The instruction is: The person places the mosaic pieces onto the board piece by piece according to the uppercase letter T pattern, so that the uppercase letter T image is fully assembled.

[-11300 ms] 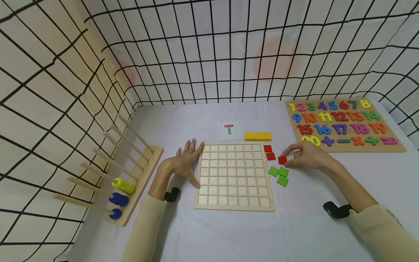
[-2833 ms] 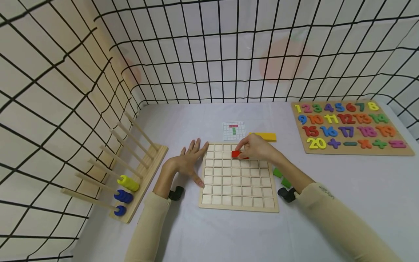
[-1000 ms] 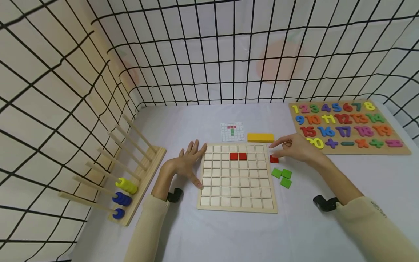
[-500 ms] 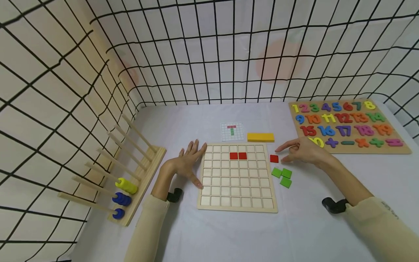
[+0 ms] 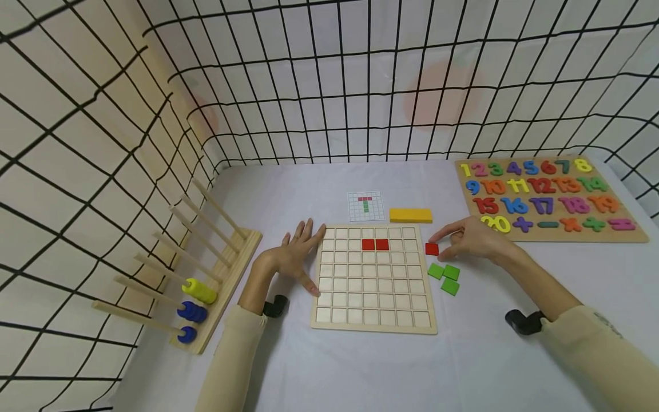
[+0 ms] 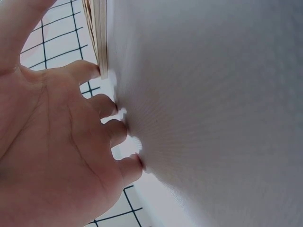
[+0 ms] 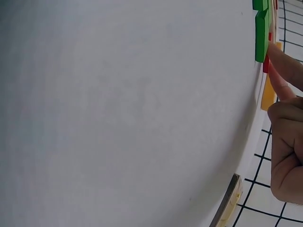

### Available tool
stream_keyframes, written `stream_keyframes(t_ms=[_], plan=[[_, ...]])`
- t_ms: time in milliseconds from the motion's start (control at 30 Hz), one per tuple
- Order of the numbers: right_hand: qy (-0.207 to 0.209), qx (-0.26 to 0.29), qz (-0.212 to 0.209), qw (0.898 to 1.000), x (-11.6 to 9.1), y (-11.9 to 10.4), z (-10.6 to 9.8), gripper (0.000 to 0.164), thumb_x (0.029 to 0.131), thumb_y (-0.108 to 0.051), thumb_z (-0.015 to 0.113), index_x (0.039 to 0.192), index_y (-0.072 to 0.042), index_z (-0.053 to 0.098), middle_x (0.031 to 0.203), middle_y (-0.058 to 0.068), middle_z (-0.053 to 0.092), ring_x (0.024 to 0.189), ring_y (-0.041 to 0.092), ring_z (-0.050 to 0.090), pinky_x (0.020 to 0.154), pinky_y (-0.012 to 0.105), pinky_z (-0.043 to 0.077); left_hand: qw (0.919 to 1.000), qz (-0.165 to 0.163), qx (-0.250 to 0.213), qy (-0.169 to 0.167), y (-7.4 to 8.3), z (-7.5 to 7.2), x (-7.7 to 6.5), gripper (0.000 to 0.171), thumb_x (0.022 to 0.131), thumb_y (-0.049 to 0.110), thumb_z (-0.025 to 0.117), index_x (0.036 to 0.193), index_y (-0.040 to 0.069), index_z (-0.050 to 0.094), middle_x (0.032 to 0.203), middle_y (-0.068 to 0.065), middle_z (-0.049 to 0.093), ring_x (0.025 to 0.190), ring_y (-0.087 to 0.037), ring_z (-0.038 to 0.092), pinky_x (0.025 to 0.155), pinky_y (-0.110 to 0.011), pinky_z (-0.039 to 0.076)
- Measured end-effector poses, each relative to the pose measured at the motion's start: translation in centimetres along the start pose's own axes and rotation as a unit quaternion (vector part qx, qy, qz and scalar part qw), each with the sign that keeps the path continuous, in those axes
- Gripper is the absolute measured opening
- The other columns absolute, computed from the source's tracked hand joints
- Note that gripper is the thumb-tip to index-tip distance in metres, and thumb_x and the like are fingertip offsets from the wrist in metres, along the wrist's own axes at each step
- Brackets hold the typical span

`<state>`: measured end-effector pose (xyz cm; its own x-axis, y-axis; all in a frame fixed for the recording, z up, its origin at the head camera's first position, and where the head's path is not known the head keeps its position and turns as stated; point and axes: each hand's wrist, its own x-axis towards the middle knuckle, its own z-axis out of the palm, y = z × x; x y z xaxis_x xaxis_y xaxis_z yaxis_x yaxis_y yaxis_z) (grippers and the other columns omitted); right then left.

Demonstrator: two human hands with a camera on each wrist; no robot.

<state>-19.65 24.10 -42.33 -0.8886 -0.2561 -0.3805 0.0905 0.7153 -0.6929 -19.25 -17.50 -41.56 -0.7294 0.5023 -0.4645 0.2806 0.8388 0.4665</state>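
Splayed fingers of my left hand (image 5: 289, 258) touch the left edge of the wooden grid board (image 5: 372, 328); in the left wrist view the fingertips (image 6: 130, 169) rest on the white cloth. Two red square tiles (image 5: 374, 245) lie side by side in the board's second row from the top. Right of the board, my right hand (image 5: 471, 239) pinches a third red tile (image 5: 432, 249) between thumb and index finger. In the right wrist view this red tile (image 7: 266, 66) is partly hidden behind a green tile (image 7: 261, 38). Three green tiles (image 5: 450, 286) lie just below that hand.
Behind the board lie a pattern card (image 5: 365, 206) with a red and green T and a yellow bar (image 5: 410, 216). A number puzzle board (image 5: 551, 200) stands back right, a peg rack with rings (image 5: 221, 286) at left. Black wire mesh (image 5: 329, 103) borders the table.
Two red tiles have gone from beside the board into its second row. Over the last half second my right hand has moved slightly left onto the third one. My left hand stays.
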Motion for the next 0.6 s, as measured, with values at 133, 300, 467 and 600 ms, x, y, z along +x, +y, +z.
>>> stream_keyframes(t_ms=[133,300,467,600], plan=[[-0.003,0.0,0.003,1.0,0.06,-0.12,0.0,0.051,0.081,-0.022,0.089,0.123,0.0,0.072,0.058,-0.005,0.037,0.057,0.014,0.036,0.055,0.026,0.025,1.0,0.0,-0.001,0.0,0.12,-0.04,-0.03,0.152,0.064,0.04,0.099,0.167,0.021,-0.01,0.169,-0.015,-0.029,0.158,-0.033,-0.028,0.129,-0.059,-0.014],[-0.005,0.002,0.001,1.0,0.18,-0.07,-0.02,0.05,0.081,-0.022,0.088,0.122,0.001,0.07,0.057,-0.005,0.038,0.055,0.013,0.035,0.052,0.025,0.025,1.0,0.0,-0.003,0.002,0.22,-0.05,-0.1,0.152,0.063,0.04,0.1,0.167,0.021,-0.009,0.169,-0.015,-0.029,0.158,-0.032,-0.028,0.129,-0.058,-0.013],[-0.003,-0.001,-0.007,1.0,0.14,0.04,0.02,0.047,0.083,-0.02,0.087,0.121,0.002,0.071,0.056,-0.005,0.038,0.053,0.011,0.034,0.051,0.023,0.025,1.0,0.0,-0.007,0.001,0.21,-0.07,-0.17,0.152,0.063,0.039,0.1,0.167,0.02,-0.009,0.169,-0.015,-0.029,0.158,-0.032,-0.028,0.129,-0.058,-0.014],[-0.001,-0.014,-0.019,1.0,-0.06,-0.28,-0.11,0.045,0.084,-0.018,0.085,0.121,0.002,0.071,0.057,-0.005,0.038,0.055,0.012,0.035,0.052,0.023,0.026,1.0,0.0,-0.007,0.0,0.21,-0.11,-0.24,0.152,0.063,0.039,0.1,0.167,0.02,-0.01,0.169,-0.015,-0.03,0.158,-0.032,-0.029,0.129,-0.058,-0.014]])
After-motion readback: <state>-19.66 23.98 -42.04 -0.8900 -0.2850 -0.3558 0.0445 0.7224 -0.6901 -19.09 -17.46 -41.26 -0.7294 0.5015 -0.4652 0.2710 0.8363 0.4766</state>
